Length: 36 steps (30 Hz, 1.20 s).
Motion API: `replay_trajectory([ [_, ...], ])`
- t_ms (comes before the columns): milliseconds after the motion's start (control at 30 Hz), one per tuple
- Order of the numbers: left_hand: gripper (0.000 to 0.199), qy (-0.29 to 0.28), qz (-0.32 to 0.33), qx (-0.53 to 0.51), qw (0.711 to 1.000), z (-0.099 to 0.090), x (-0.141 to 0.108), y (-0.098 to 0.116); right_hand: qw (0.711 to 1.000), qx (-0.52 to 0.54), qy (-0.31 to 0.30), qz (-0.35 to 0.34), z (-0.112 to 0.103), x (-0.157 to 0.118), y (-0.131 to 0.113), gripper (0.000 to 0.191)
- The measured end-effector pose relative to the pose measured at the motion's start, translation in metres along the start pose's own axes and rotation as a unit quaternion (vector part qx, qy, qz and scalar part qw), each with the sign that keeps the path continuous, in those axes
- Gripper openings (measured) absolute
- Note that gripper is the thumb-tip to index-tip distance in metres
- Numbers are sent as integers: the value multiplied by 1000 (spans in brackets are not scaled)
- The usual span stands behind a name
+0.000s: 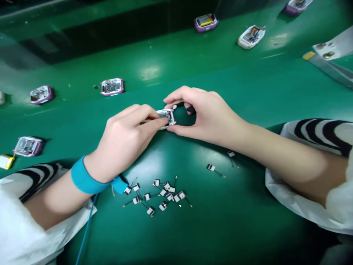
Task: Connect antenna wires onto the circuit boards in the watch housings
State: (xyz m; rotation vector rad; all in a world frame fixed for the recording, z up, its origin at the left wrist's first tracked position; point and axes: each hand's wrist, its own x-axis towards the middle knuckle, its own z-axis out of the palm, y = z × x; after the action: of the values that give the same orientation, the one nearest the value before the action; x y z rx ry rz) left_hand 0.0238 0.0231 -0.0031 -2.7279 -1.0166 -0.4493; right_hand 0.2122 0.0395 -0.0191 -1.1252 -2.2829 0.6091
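Note:
A small white device casing (168, 117) with an exposed circuit board lies between my hands on the green surface. My left hand (132, 127) wears a blue wrist strap; its fingers are pressed together on the casing's left part and board. My right hand (202, 112) curves around the right side, thumb at the casing's lower edge and index finger near its upper edge. Something small and black (191, 109) shows at its curled fingers. Below are several small square parts (163, 192) with thin black leads, and two more, one of them a separate part (211, 168), lie to the right.
Purple-edged casings stand at the left (29, 146), upper left (112, 87) and top (206, 23). A white casing (251, 37) sits at the upper right, near a metal and clear fixture (331, 62). A blue cord (86, 232) runs down from the wrist strap.

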Motion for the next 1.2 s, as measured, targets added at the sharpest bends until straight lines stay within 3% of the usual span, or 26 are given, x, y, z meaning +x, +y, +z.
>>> replay_trajectory([
  [267, 18, -30, -27, -15, 999, -3, 0, 2, 999, -10, -21, 24, -2, 0, -3, 35],
  [467, 19, -40, -10, -15, 999, -5, 1, 1, 1000, -5, -14, 19, -2, 0, -3, 34],
  [733, 21, -45, -14, -9, 999, -4, 0, 3, 1000, -3, -16, 16, -1, 0, -2, 32],
  [967, 19, -14, 5, 0, 1000, -2, -1, 3, 999, -9, -21, 25, -2, -1, -2, 32],
  [1200, 21, -39, -17, 5, 999, -4, 0, 5, 999, -17, -24, 24, -2, 0, -3, 32],
])
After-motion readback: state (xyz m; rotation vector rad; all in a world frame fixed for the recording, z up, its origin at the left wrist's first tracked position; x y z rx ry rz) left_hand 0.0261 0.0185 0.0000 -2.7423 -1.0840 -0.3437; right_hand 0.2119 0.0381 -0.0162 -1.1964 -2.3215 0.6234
